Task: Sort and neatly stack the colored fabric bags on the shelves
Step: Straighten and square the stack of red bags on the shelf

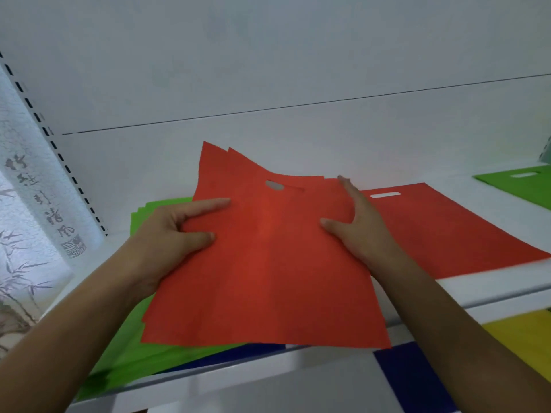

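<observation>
Red fabric fills the middle of our view: a small bundle of red bags (pixel 268 263) held between our two hands just above the white shelf (pixel 492 286). Our left hand (pixel 167 234) grips the bundle's left edge, thumb curled on top and index finger lying straight along the cloth, the other fingers hidden underneath. Our right hand (pixel 357 225) lies at the right edge with fingers straight and spread, thumb pressed flat on the top bag; whether any finger hooks under the edge we cannot tell. The bundle's long axis runs near to far, with the handle cut-out (pixel 275 185) at the far end and the far corners fanned and lifted, so the layers are not squared up. Its near edge hangs over the shelf's front lip.

Under the bundle, to the left, lies a green stack (pixel 134 347), and a strip of blue bag (pixel 253 351) shows beneath the near edge. Just beside our right hand a single red bag (pixel 447 228) lies flat on the shelf, its cut-out toward the back wall. Far right sits another green bag (pixel 524 189). On the lower level at near right we see a dark blue bag (pixel 411 380) and a yellow bag (pixel 524 332). A slotted upright (pixel 56 147) rises at left
</observation>
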